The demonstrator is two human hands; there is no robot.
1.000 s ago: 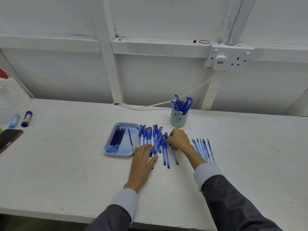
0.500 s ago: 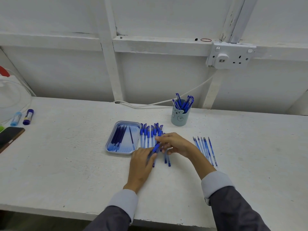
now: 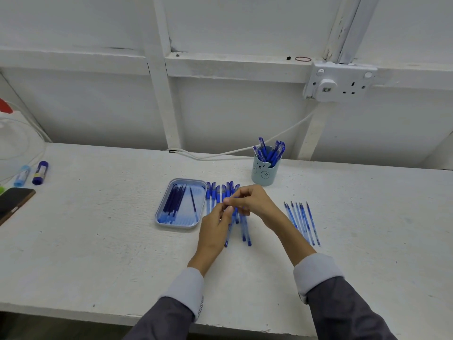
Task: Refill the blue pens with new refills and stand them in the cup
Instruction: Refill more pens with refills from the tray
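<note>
Blue pen (image 3: 234, 198) pinched by left hand (image 3: 215, 227) and right hand (image 3: 255, 204) beside tray (image 3: 182, 226).

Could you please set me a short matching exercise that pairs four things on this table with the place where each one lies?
Things:
1. cup
2. tray
3. phone
4. loose refills

Places:
A. at the left edge of the table
B. to the right of the right hand
C. farthest back, nearest the wall
D. just left of the pens lying flat

Pairs: 1-C, 2-D, 3-A, 4-B
</note>
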